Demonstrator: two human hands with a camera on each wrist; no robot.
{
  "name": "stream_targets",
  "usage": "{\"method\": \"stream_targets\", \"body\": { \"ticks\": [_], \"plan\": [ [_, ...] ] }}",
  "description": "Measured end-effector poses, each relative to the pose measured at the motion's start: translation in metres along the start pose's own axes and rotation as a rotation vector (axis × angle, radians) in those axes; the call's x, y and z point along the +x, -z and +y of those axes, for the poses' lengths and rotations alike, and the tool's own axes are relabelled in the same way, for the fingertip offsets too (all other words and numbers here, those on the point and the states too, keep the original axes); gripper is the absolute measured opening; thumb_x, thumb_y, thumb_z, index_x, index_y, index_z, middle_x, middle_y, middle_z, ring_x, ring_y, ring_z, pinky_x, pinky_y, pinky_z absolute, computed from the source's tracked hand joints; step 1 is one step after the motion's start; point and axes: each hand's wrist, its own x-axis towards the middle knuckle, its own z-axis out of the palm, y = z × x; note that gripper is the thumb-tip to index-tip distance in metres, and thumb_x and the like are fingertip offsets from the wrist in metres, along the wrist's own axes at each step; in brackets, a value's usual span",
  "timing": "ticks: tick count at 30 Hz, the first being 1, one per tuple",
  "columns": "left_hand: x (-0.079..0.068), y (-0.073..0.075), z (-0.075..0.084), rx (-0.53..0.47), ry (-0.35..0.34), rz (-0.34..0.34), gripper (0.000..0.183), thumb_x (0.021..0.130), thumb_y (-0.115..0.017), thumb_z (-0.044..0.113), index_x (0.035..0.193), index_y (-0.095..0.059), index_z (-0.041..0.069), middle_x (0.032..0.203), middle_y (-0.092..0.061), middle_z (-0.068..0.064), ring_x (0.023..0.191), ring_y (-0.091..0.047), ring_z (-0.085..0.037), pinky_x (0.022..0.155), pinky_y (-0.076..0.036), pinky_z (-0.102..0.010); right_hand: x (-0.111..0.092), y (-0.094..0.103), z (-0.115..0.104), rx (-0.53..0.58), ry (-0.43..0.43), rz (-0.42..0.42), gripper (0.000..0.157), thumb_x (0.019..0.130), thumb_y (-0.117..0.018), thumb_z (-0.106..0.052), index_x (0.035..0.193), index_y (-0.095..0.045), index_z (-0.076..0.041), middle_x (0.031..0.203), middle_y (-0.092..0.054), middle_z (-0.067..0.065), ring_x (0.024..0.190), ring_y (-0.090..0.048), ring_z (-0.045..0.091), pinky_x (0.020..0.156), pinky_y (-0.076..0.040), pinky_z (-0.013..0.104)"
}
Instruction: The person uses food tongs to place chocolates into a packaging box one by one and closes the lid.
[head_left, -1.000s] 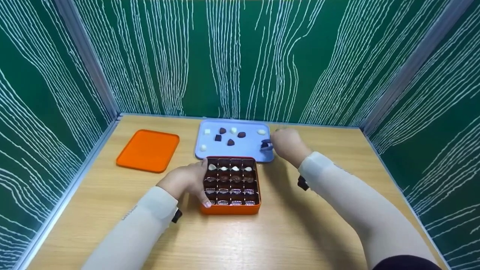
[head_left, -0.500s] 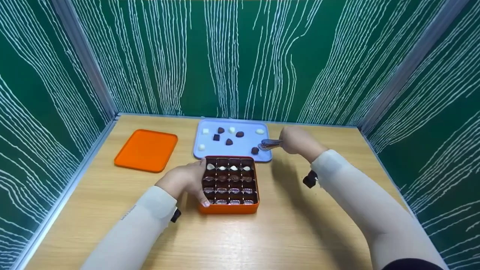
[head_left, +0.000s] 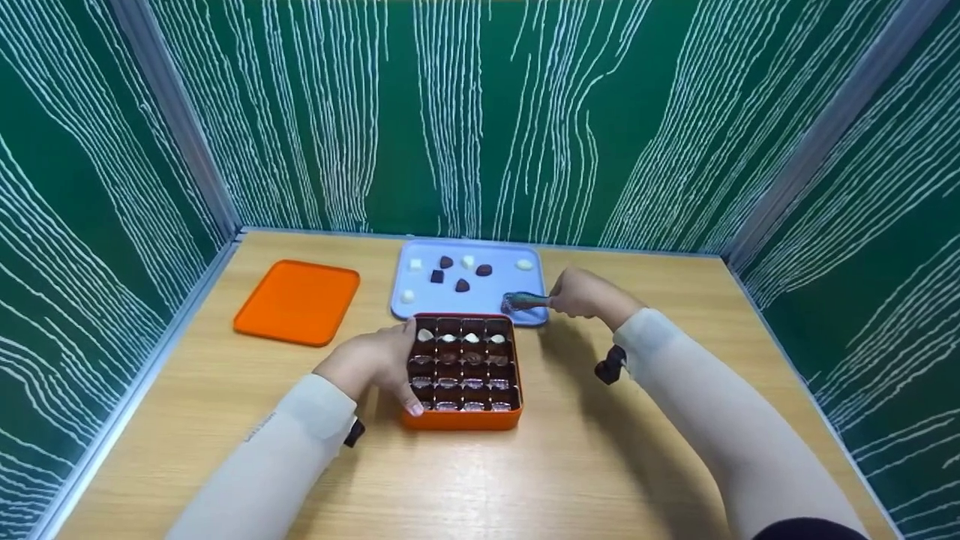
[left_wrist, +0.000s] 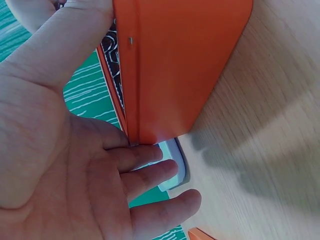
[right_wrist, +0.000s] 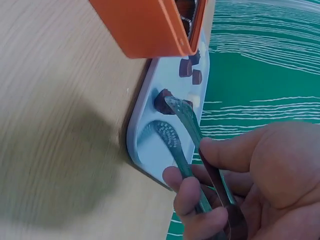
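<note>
My left hand (head_left: 371, 361) holds the left side of an orange chocolate box (head_left: 461, 421), thumb on the near corner, fingers at the far one. Its divided dark insert has white chocolates in one row and dark ones in the row nearer me. With my right hand (head_left: 589, 294) I grip small clear tongs (head_left: 525, 301) over the right part of a light blue tray (head_left: 439, 302). The right wrist view has the tongs parted, one tip touching a round dark chocolate (right_wrist: 162, 102) on the tray, the other apart from it. The head view hides that chocolate.
Several loose chocolates, white and dark, lie about the tray, such as a dark square one (head_left: 437, 277) and a white oval one (head_left: 523, 265). An orange lid (head_left: 298, 302) lies at the left. Green panels with white lines (head_left: 645, 112) enclose the wooden table (head_left: 570, 465).
The round dark chocolate came out of the tongs and lay nearer the box. My right hand drew back right, then brought the tongs left over it again. The left hand stayed on the box.
</note>
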Motion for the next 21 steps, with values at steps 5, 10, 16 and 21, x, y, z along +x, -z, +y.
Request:
{"method": "stream_targets", "body": {
  "ticks": [5,10,16,21],
  "plan": [
    [0.000,0.002,0.000,0.002,0.010,0.000,0.170,0.061,-0.110,0.048,0.183,0.001,0.006,0.190,-0.013,-0.024,0.175,-0.022,-0.047,0.144,-0.022,-0.064,0.001,-0.004,-0.003,0.027,0.013,-0.004,0.034,0.112,-0.069,-0.024,0.132,-0.083,0.000,0.115,-0.081,0.021,0.084,-0.065,0.021,0.064,-0.052,0.026],
    [0.002,0.001,0.000,0.009,-0.002,0.000,0.170,0.061,-0.110,0.049,0.182,0.001,0.005,0.190,-0.014,-0.025,0.175,-0.023,-0.047,0.144,-0.022,-0.064,0.005,-0.009,0.001,-0.051,0.050,0.117,0.027,0.107,-0.070,-0.013,0.126,-0.086,-0.001,0.113,-0.082,0.017,0.087,-0.064,0.024,0.075,-0.055,0.034],
    [0.000,0.000,0.001,0.006,0.001,0.009,0.168,0.063,-0.111,0.047,0.183,0.000,0.005,0.189,-0.016,-0.025,0.175,-0.023,-0.046,0.144,-0.023,-0.063,0.004,-0.019,0.006,-0.489,0.180,0.420,0.017,0.100,-0.067,0.002,0.110,-0.081,0.002,0.104,-0.079,0.020,0.089,-0.073,0.034,0.078,-0.068,0.051],
    [-0.001,0.000,0.003,-0.007,0.006,0.005,0.169,0.062,-0.111,0.045,0.182,0.001,0.005,0.189,-0.015,-0.026,0.175,-0.023,-0.048,0.144,-0.022,-0.064,-0.009,-0.024,0.001,-0.535,0.285,0.412,0.022,0.102,-0.073,0.001,0.122,-0.081,0.003,0.110,-0.077,0.022,0.097,-0.076,0.037,0.087,-0.070,0.050]
  ]
}}
